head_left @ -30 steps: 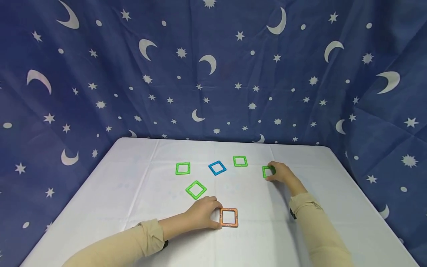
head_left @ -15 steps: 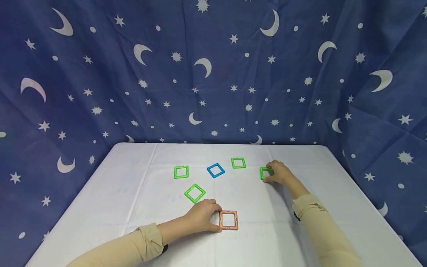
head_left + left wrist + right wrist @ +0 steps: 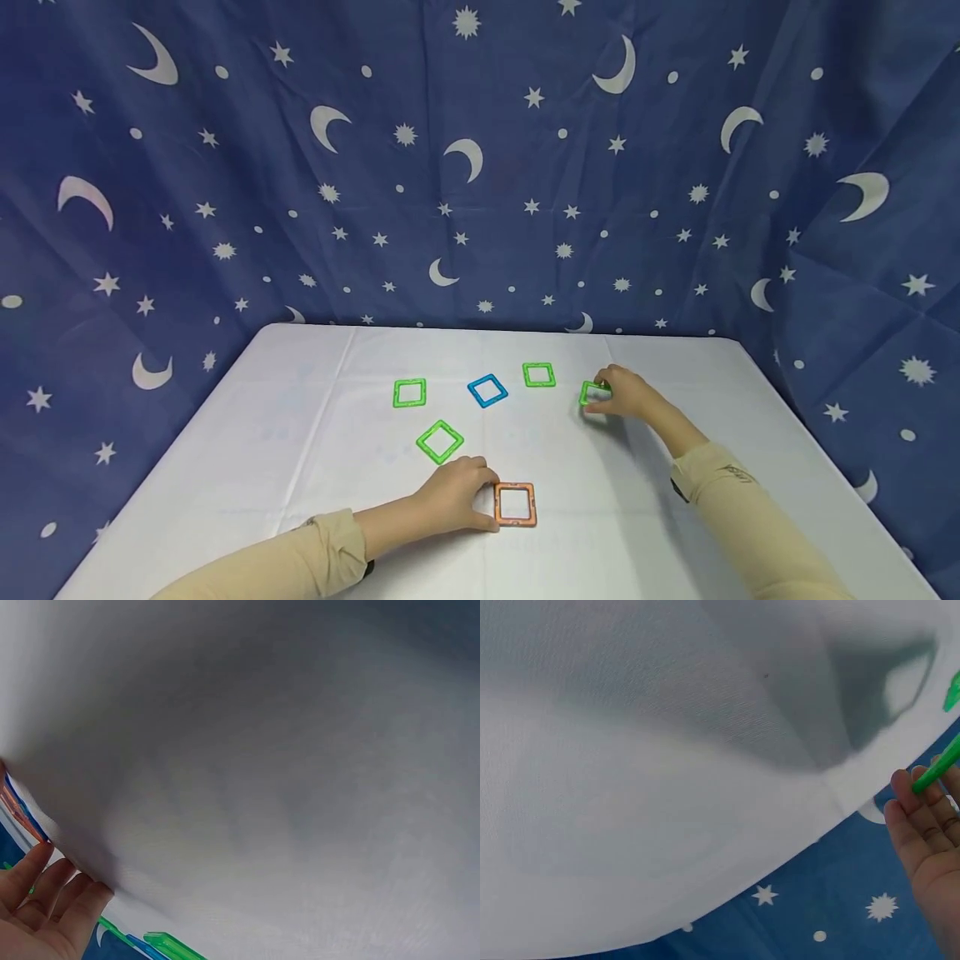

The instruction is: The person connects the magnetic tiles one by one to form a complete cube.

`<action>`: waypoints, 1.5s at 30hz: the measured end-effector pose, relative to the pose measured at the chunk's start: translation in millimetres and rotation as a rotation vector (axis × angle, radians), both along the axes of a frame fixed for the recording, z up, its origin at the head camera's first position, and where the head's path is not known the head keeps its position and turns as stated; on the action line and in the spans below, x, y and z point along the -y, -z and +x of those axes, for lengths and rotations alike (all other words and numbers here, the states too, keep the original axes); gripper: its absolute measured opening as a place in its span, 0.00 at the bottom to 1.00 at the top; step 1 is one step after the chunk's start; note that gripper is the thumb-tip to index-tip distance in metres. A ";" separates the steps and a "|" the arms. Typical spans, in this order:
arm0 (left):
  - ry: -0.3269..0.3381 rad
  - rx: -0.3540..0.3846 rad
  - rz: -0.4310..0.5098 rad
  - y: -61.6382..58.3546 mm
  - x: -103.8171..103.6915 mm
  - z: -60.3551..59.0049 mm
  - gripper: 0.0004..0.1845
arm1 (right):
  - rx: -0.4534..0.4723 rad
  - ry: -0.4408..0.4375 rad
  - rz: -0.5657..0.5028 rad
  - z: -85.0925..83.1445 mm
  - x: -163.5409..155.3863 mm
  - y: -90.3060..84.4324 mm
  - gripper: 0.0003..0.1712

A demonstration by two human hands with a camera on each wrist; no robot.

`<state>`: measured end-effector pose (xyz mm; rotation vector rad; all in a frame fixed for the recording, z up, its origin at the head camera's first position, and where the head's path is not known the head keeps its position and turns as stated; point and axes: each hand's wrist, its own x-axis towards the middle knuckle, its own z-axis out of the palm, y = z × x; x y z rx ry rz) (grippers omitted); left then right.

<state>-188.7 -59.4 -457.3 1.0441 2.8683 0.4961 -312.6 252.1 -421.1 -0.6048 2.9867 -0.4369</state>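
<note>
We find the right hand (image 3: pixel 626 394) pinching a green frame (image 3: pixel 594 393), lifted at the far right; the left hand (image 3: pixel 457 493) grips the orange frame (image 3: pixel 515 504), nearer us.

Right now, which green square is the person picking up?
The green plastic square frame farthest right, pinched by the right hand and tilted up off the white tablecloth. The other three green frames lie flat, untouched.
</note>
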 end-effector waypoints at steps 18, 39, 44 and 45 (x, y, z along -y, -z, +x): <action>-0.021 0.037 0.036 0.6 -0.7 4.5 0.28 | 0.021 -0.089 -0.082 39.0 20.2 4.8 0.31; -0.040 0.016 0.016 -0.3 -3.1 1.7 0.28 | 0.050 -0.223 -0.145 80.0 40.1 -1.0 0.31; -0.043 0.020 0.015 -1.1 -1.9 2.5 0.28 | 0.097 -0.237 -0.213 85.1 44.9 5.6 0.31; -0.043 0.022 0.015 -1.5 -1.8 2.8 0.29 | 0.111 -0.231 -0.234 86.2 46.0 6.9 0.31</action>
